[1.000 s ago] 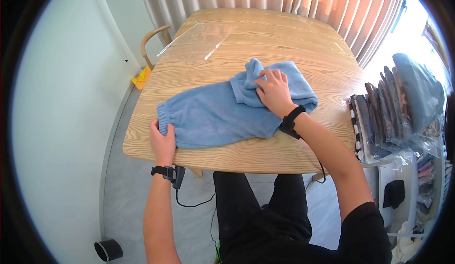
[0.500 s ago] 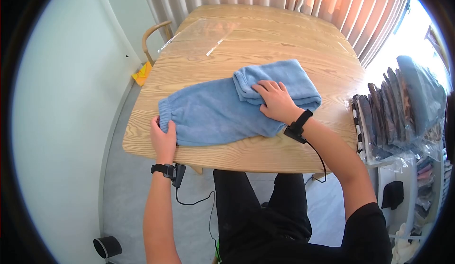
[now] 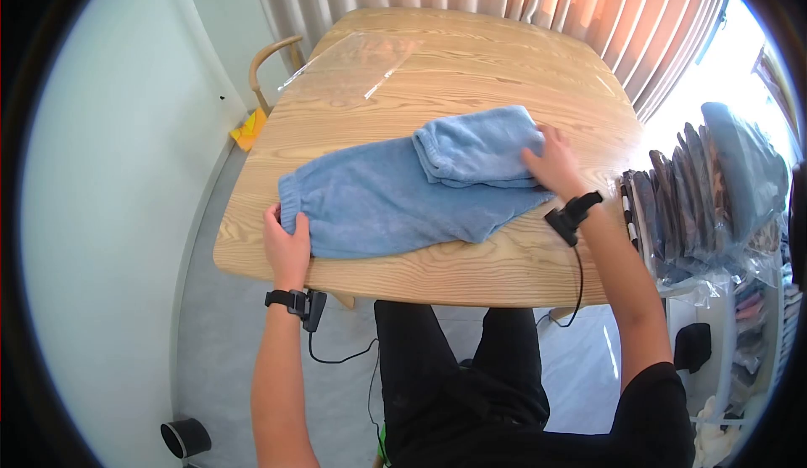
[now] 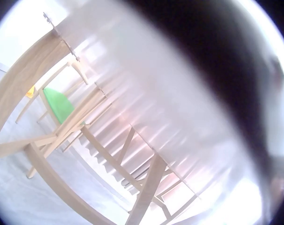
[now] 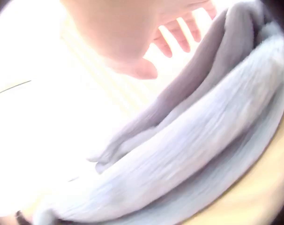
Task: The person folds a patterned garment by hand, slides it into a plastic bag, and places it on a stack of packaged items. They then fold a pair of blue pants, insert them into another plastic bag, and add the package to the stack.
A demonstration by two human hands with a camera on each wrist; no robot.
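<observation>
Blue fleece cloth (image 3: 378, 203) with a gathered elastic band at its left end lies across the table, its right part folded over into a layered bundle (image 3: 479, 144). At the band's near corner my left hand (image 3: 288, 249) grips the cloth, thumb on top. Beside the bundle's right edge is my right hand (image 3: 556, 163), thumb over the edge and fingers spread. The right wrist view shows thick folds (image 5: 179, 145) below that hand (image 5: 128, 33), its fingers apart. The left wrist view hides the left hand's fingers.
On the wooden table (image 3: 471, 60), a flat clear plastic bag (image 3: 345, 73) lies at the back left. Bagged garments (image 3: 685, 190) stand in a row to the right. A wooden chair (image 3: 261, 68) is beyond the left edge; a black bin (image 3: 186, 438) is on the floor.
My right hand has moved right, from the top of the folded layer to its right edge. The folded part looks flatter and narrower, its right end drawn inward. My left hand stays at the band.
</observation>
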